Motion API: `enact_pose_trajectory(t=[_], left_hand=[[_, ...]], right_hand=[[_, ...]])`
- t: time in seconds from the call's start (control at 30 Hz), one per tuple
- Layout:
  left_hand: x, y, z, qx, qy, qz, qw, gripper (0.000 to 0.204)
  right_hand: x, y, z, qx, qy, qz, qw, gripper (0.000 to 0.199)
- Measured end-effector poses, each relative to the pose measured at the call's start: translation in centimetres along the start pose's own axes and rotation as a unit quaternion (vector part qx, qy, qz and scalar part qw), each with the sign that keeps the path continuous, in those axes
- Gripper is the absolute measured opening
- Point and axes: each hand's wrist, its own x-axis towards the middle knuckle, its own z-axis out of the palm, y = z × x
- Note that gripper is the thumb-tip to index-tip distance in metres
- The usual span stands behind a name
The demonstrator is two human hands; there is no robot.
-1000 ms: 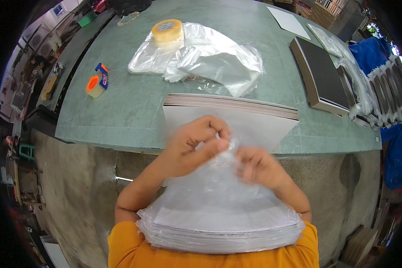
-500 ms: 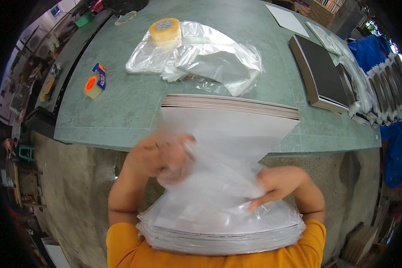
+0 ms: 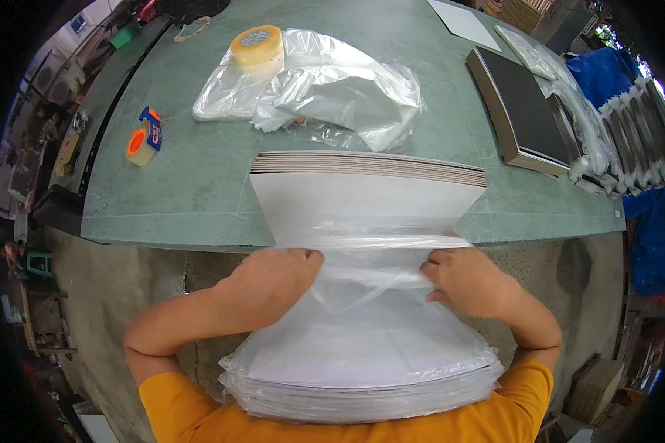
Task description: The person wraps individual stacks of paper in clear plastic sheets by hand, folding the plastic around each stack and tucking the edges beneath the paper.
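A stack of white boards (image 3: 362, 199) reaches from my body out over the table's near edge. A clear plastic bag (image 3: 369, 325) covers its near part, and its gathered edge lies across the stack. My left hand (image 3: 281, 284) grips the bag on the left side, fingers curled in. On the right side my right hand (image 3: 469, 280) pinches the same bag, its thumb below the fingers. The far end of the boards is bare, with several layered edges showing. Whether the bag encloses every board is hidden.
On the green table (image 3: 199, 192) lie clear plastic bags (image 3: 340, 88) with a tape roll (image 3: 257, 46) on top. A tape dispenser (image 3: 145, 138) stands left. At right are a stack of black boards (image 3: 528, 111), wrapped packs (image 3: 639, 136) and a white sheet (image 3: 464, 22).
My left hand has moved from above the stack down to its left side, and my right hand has risen slightly. The bag's edge now stretches straight across between them.
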Motion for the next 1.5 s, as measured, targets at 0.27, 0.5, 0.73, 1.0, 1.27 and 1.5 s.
enact_pose_trajectory(t=[0.27, 0.5, 0.73, 1.0, 1.27, 1.5], left_hand=[[0.6, 2.3, -1.4, -0.183, -0.280, 0.195, 0.922, 0.022], [-2.4, -3.4, 1.9, 0.187, 0.061, 0.066, 0.978, 0.023], [-3.0, -1.7, 0.4, 0.251, -0.087, -0.049, 0.963, 0.007], [-6.6, 1.6, -2.3, -0.100, 0.517, -0.129, 0.840, 0.018], [-1.8, -4.0, 0.0, 0.063, 0.385, -0.202, 0.899, 0.066], [-5.1, -5.8, 1.2, -0.128, 0.369, -0.002, 0.920, 0.055]], right_hand=[[-0.4, 0.8, 1.2, -0.047, 0.249, -0.036, 0.967, 0.028], [-3.2, -1.5, -1.9, 0.088, 0.089, -0.250, 0.960, 0.012], [-2.0, 0.6, 0.4, -0.018, 0.277, 0.008, 0.961, 0.006], [-2.4, 2.7, 0.5, 0.225, 0.723, 0.168, 0.632, 0.012], [-0.9, 2.9, 1.5, -0.079, 0.530, 0.165, 0.828, 0.047], [-3.7, 4.4, 4.3, 0.452, 0.523, -0.082, 0.718, 0.020]])
